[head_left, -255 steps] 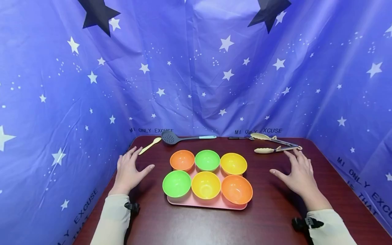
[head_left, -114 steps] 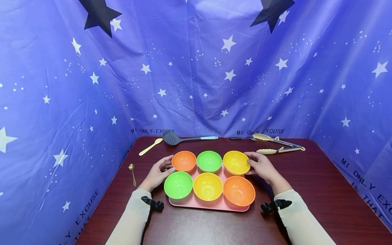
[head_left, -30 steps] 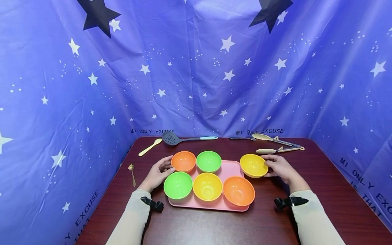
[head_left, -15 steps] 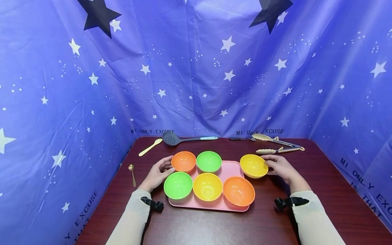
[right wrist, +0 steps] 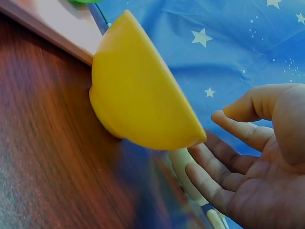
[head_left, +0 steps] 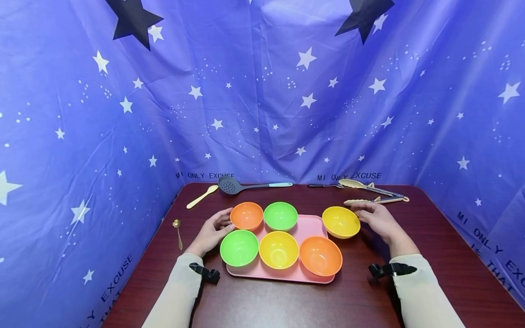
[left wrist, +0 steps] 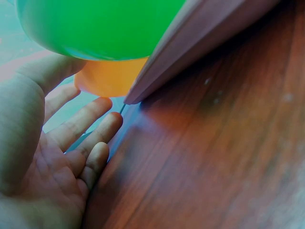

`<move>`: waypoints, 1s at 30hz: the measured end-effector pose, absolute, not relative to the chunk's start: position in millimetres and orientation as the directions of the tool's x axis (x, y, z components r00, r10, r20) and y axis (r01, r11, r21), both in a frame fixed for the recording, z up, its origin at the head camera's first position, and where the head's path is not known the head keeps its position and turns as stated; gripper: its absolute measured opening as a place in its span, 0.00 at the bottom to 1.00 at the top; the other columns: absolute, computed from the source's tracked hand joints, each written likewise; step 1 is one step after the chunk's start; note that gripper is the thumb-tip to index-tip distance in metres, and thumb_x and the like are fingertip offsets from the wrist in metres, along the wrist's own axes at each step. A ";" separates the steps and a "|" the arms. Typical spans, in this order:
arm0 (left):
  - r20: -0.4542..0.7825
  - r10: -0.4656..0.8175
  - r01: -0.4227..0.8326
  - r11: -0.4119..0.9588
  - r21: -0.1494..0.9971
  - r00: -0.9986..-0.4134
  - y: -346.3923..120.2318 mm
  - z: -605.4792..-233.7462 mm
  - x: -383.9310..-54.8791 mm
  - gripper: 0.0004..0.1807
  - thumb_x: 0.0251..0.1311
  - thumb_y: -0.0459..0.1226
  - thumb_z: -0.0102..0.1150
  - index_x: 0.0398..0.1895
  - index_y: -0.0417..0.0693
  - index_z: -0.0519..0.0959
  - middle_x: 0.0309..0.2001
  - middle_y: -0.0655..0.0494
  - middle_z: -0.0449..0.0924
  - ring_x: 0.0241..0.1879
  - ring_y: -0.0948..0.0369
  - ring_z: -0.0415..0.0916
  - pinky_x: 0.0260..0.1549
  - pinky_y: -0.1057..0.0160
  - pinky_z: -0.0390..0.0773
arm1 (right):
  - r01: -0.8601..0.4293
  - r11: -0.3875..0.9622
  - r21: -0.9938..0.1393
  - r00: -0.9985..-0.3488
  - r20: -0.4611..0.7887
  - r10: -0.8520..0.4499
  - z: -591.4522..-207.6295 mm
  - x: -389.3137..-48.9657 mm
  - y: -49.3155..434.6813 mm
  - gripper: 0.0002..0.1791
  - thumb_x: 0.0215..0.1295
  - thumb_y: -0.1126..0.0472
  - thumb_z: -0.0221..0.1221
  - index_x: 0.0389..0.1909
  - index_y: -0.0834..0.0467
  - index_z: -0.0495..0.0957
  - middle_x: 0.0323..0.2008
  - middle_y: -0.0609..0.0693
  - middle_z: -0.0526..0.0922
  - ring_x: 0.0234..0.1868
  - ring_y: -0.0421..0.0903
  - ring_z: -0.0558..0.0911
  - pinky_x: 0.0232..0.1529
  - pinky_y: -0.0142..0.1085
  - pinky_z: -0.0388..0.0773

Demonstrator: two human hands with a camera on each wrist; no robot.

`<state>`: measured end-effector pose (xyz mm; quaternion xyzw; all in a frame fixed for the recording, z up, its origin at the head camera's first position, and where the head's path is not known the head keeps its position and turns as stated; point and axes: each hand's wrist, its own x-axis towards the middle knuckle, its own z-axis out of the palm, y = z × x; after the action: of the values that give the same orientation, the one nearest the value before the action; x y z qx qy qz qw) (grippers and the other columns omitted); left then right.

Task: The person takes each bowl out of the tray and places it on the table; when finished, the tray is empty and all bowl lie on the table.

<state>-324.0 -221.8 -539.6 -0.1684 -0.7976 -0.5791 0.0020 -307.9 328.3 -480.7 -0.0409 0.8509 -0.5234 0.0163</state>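
Note:
The right hand (head_left: 379,223) is just right of a yellow bowl (head_left: 341,222), thumb and fingers apart. In the right wrist view, this yellow bowl (right wrist: 138,90) stands on the table beside the tray, and the fingers (right wrist: 214,169) lie close to its rim without gripping. The left hand (head_left: 211,233) stays at the left side of the far orange bowl (head_left: 246,216), fingers relaxed. Its thumb reaches between that bowl and the near green bowl (head_left: 239,248); contact is unclear. A pink tray (head_left: 309,223) carries these two plus another green (head_left: 280,216), yellow (head_left: 279,250) and orange bowl (head_left: 321,256).
Along the back edge lie a pale yellow spoon (head_left: 202,197), a grey slotted skimmer (head_left: 230,185), a small dark-handled utensil (head_left: 324,185) and tongs (head_left: 385,191). A small gold spoon (head_left: 178,233) lies at left. Starry blue curtains (head_left: 262,114) enclose the table.
Earlier, the right hand moved the yellow bowl from the tray's far right corner onto the table. Since half a second ago its fingers have let go. The left hand came in to the orange bowl.

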 end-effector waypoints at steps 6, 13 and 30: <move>0.201 0.269 0.272 0.259 0.927 -0.942 -221.0 -538.8 -323.7 0.32 0.71 0.40 0.67 0.77 0.50 0.70 0.62 0.45 0.82 0.59 0.47 0.78 0.56 0.55 0.73 | -0.072 0.491 -0.868 -0.996 0.042 -0.073 -473.5 -306.2 324.4 0.23 0.83 0.61 0.51 0.71 0.66 0.72 0.69 0.65 0.75 0.69 0.63 0.74 0.65 0.46 0.73; 0.194 0.262 0.265 0.266 0.927 -0.945 -220.3 -538.1 -323.3 0.32 0.72 0.40 0.66 0.77 0.51 0.69 0.62 0.45 0.82 0.60 0.47 0.78 0.57 0.54 0.72 | -0.138 0.485 -0.863 -0.990 0.119 -0.071 -467.8 -304.7 315.8 0.21 0.82 0.63 0.52 0.69 0.69 0.73 0.64 0.68 0.79 0.67 0.64 0.75 0.54 0.23 0.72; 0.194 0.261 0.266 0.277 0.923 -0.946 -220.8 -540.2 -324.8 0.32 0.72 0.40 0.67 0.77 0.52 0.69 0.62 0.47 0.82 0.59 0.50 0.79 0.57 0.55 0.73 | -0.216 0.458 -0.862 -0.976 0.202 -0.080 -443.3 -312.5 280.0 0.18 0.79 0.68 0.56 0.65 0.69 0.76 0.62 0.68 0.80 0.63 0.62 0.78 0.50 0.20 0.73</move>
<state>-324.8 -220.8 -540.2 -0.1648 -0.7990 -0.5782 0.0018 -312.5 280.0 -443.3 -0.0870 0.8511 -0.5134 -0.0664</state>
